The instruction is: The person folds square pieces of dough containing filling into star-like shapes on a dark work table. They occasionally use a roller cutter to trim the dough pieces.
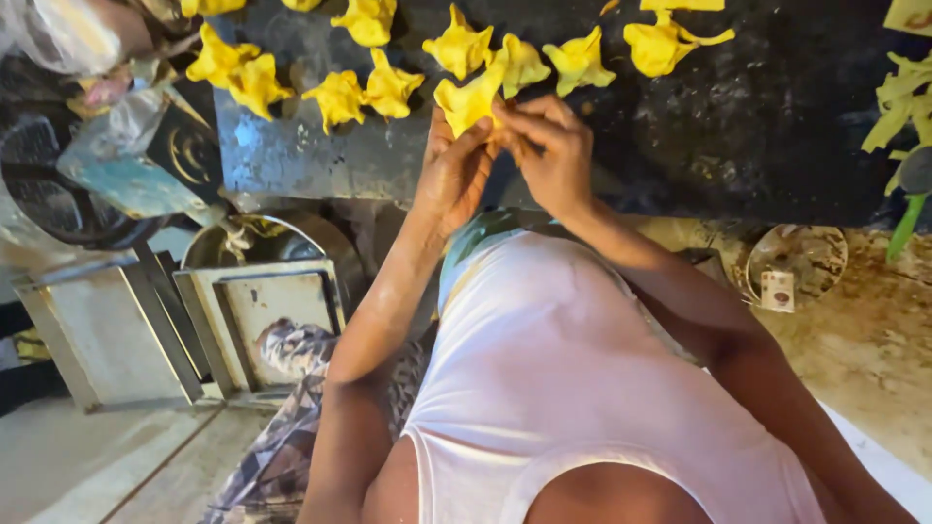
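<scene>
Both hands pinching one yellow dough parcel [468, 102] above dark worktop [757, 126]: left hand [452, 175] gripping its base, right hand [551, 155] closed on its edge. Soft, light, probably tears easily; best held by folded corners

White sleeveless vest [573, 388], bare arms, dark patterned cloth [282, 446] at the legs

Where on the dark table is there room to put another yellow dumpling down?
The dark worn slab is bare right of both hands, below the rightmost folded yellow dough parcel and left of the yellow dough strips. The top edge is crowded with parcels.
</scene>
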